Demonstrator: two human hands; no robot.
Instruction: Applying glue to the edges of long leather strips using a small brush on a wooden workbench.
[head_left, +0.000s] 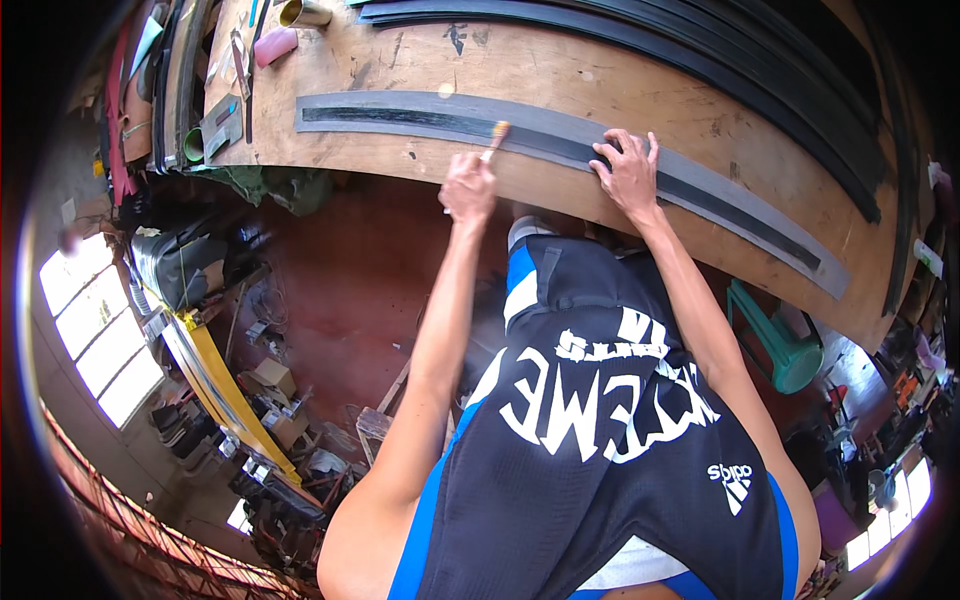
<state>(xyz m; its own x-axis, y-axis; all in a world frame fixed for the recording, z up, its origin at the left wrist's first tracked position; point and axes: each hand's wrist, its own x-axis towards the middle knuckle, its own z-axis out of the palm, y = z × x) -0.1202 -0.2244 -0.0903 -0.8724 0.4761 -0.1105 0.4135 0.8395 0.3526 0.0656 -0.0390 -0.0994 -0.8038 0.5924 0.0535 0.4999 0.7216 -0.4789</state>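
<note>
My left hand (469, 187) is closed around the handle of a small brush (495, 137). The brush's bristle end touches, or hovers just over, a long black strip (540, 144); which of the two I cannot tell. That strip lies along the middle of a wider grey strip (390, 100), flat near the table's front edge. Its left stretch looks shiny and streaked, while the right stretch is more matte. Spread fingertips of my right hand (631, 171) rest on the strips, right of the brush, with nothing gripped.
Long black strips (637, 45) are stacked along the back of the wooden table (540, 67). At its left end are a metal can (305, 13), a pink block (275, 47) and a grey plate (224, 127). A green stool (787, 352) stands below the table's right side.
</note>
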